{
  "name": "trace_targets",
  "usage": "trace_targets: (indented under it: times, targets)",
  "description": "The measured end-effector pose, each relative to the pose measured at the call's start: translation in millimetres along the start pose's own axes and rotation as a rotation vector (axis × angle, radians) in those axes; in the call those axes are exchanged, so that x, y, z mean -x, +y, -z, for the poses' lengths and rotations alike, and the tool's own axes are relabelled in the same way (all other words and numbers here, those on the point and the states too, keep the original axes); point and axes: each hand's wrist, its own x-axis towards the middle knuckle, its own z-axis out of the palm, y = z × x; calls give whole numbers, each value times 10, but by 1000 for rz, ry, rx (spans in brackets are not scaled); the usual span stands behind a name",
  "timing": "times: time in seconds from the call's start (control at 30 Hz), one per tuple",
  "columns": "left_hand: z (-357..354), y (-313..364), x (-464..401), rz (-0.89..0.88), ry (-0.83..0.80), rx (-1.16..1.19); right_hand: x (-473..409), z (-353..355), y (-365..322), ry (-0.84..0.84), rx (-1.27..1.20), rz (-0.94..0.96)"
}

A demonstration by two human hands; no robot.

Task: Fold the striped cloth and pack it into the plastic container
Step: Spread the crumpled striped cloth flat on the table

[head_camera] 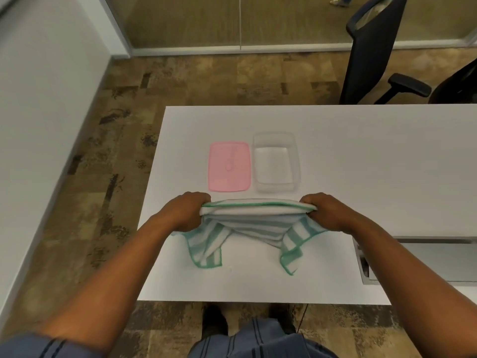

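The green-and-white striped cloth (254,224) is stretched between my two hands just above the white table (361,156). My left hand (184,210) grips its left end and my right hand (327,211) grips its right end. The top edge is pulled taut, and two corners hang down onto the table near me. Beyond the cloth stands the clear plastic container (276,161), open and empty. Its pink lid (229,165) lies flat to the left of it.
The table's left edge drops to patterned carpet. A recessed slot (366,262) cuts into the table at the right near me. A black office chair (374,50) stands past the far edge at the right. A white wall runs along the left.
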Motion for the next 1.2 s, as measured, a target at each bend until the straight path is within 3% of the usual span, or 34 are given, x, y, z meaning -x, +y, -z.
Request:
trace_targets:
  times: [0.1,0.27,0.37,0.43,0.5,0.6,0.67,0.77,0.87,0.93,1.0,1.2]
  targets:
    - [3,33,12,-17,-108,35,-11,18,-21,-68,-97,-51]
    - [-207,94,91,-31,-652,-84,84,-155,-10,-504,-162,-284]
    - [-343,73,159,40,-844,71,112,-214,-2,-635,-275,-374]
    - [-368,29,160,66,-814,113,96,-203,34,-623,-321,-380]
    - [-375,-25,104,70,-684,45,57,-176,69,-577,-307,-368]
    - [-397,-104,-56,43,-428,-114,-108,-162,140,-453,-34,-284]
    - [-472,-171,-189,57,-274,-175,-235,-216,198,-298,163,-220]
    - [-646,-282,-299,87,-22,-223,-296,-367,251,-2,249,-238]
    - [-881,-391,-301,18,328,-233,-225,-644,282,305,333,-161]
    - [-1047,-360,-237,-55,452,-203,-154,-864,306,397,354,-88]
    - [-1266,-291,-147,-101,410,-196,-81,-1073,351,353,353,-89]
    - [-1837,-199,136,100,-111,-186,140,-1531,567,-73,439,-194]
